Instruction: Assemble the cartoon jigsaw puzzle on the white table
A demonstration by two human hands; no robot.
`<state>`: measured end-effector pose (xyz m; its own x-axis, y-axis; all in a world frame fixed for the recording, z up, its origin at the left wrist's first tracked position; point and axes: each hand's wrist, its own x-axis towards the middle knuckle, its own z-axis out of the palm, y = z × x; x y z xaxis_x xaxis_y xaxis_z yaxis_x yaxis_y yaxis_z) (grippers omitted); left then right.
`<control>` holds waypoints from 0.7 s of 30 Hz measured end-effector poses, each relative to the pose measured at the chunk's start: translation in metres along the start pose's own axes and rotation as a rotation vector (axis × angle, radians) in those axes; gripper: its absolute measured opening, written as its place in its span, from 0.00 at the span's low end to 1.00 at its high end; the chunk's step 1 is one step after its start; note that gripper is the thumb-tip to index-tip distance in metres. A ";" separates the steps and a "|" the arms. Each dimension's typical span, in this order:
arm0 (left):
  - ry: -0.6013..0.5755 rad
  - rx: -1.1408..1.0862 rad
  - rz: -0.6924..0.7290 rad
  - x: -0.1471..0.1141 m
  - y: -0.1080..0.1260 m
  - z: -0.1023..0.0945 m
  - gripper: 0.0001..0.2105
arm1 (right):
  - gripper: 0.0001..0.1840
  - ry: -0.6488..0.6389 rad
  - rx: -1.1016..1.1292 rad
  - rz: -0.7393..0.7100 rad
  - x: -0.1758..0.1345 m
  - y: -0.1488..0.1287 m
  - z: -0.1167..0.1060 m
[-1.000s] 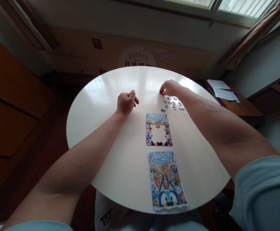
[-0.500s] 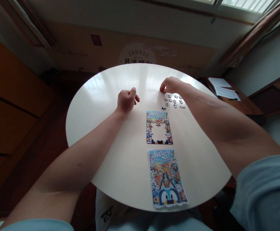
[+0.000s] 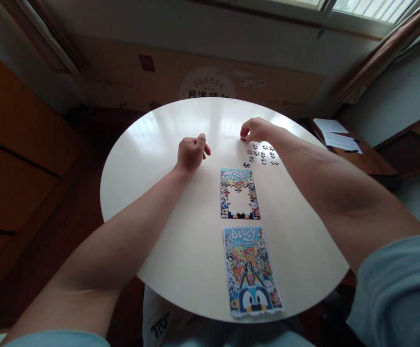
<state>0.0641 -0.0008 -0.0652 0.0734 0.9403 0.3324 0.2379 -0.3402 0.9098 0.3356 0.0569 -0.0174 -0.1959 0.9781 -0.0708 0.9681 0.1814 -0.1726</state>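
My right hand [image 3: 255,129] is at the far part of the table, thumb and fingers pinched together on a small jigsaw puzzle piece, mostly hidden by the fingertips. Several loose puzzle pieces [image 3: 263,155] lie spread just below and beside it. My left hand [image 3: 192,152] rests to the left in a loose fist, with nothing visible in it. Nearer to me is a partly assembled puzzle [image 3: 225,198], its border and top joined around an open middle. Below that, the printed reference picture [image 3: 249,270] shows the same "Bluey" design, with a torn bottom edge.
The white oval table [image 3: 141,178] carries all of this. Behind it stands a large printed cardboard panel [image 3: 109,72] against the wall. Papers [image 3: 340,140] and a pen lie on a wooden side table at the right.
The whole view has shifted very slightly downward. My right hand keeps its pinch at the same spot by the loose pieces, and my left hand stays curled in place.
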 end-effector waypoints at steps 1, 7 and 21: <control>0.000 0.000 -0.003 0.000 -0.001 0.000 0.26 | 0.11 0.010 0.009 -0.005 -0.001 0.000 0.001; -0.025 0.013 -0.047 -0.001 0.000 -0.005 0.26 | 0.12 0.104 0.082 -0.114 -0.004 -0.004 -0.001; -0.071 -0.024 -0.058 -0.005 0.004 -0.007 0.25 | 0.09 0.258 0.195 -0.301 -0.132 -0.018 -0.002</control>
<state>0.0579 -0.0076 -0.0613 0.1293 0.9565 0.2616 0.2206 -0.2849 0.9328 0.3447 -0.0753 -0.0033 -0.3953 0.8826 0.2546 0.8217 0.4637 -0.3315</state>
